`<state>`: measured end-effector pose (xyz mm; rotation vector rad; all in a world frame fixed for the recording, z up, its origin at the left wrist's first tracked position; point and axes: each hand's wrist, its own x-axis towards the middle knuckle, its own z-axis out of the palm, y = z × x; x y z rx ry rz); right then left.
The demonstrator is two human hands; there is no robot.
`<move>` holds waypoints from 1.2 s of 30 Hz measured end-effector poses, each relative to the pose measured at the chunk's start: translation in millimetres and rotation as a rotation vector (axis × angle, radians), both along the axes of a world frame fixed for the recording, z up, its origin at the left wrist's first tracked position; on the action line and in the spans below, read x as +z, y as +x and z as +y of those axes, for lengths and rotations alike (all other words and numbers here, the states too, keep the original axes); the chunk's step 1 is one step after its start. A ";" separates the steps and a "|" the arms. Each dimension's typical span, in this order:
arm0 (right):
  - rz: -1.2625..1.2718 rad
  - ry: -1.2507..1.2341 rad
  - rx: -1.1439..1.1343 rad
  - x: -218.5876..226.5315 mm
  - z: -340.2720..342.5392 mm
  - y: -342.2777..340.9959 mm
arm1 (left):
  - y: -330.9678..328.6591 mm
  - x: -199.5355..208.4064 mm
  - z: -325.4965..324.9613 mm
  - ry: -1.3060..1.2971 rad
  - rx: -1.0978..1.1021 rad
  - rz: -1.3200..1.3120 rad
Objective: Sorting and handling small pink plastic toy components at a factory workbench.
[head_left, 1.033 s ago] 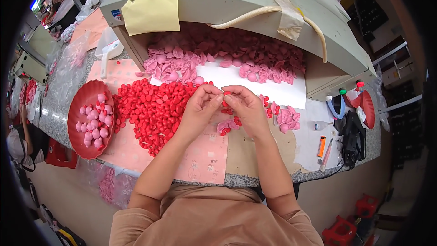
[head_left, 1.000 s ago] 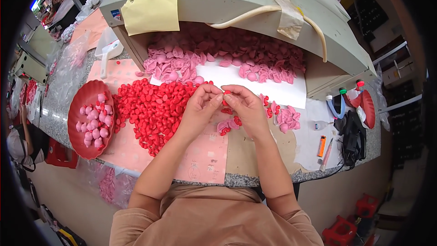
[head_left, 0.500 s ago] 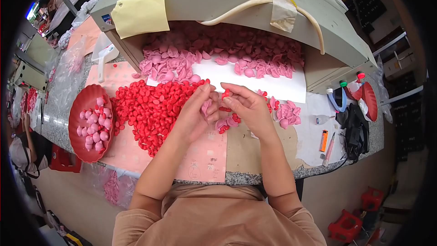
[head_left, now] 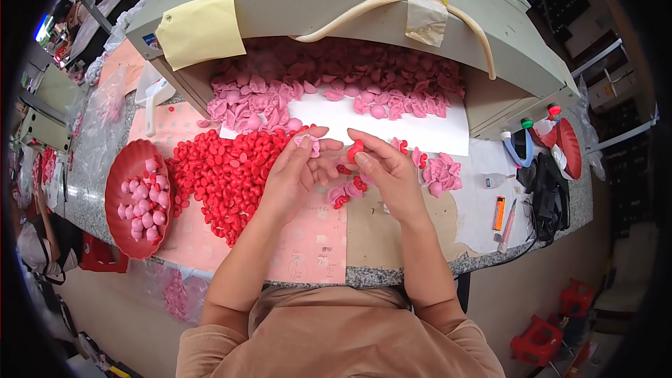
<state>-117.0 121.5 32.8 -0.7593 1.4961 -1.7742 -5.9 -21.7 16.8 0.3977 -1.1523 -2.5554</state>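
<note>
**Pink shell and red piece, one in each hand**

Pink shell (head_left: pixel 308 141) sat pinched in the left hand (head_left: pixel 297 168) fingertips, above the table edge of the red heap (head_left: pixel 227 171). Right hand (head_left: pixel 388 171) pinched a small red piece (head_left: pixel 356 150), at 3 o'clock of the shell, close but not touching. Hands were near each other, each clamped on its own part.

Handling, my read: both parts look light, thin and probably soft plastic, smooth enough to slip. Best held at the rim with fingertips only, since squeezing the middle could dent them.

Around: red bowl (head_left: pixel 133 196) of pink pieces at 9 o'clock, pink pile (head_left: pixel 336 77) under the machine hood (head_left: pixel 336 0) at 12, white sheet (head_left: pixel 392 122) just beyond the hands, lighter (head_left: pixel 498 213) at 3.
</note>
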 end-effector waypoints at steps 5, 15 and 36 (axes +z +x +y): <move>-0.013 -0.035 0.033 -7.0 -2.3 3.6 | -0.4 -3.3 5.9 -0.328 0.032 -0.109; 0.119 0.029 -0.005 -16.3 -7.2 8.5 | 2.9 -0.2 13.8 -0.826 0.003 -0.327; -0.019 0.046 0.091 -12.6 -7.1 8.0 | 3.6 -5.5 9.0 -1.158 0.097 -0.243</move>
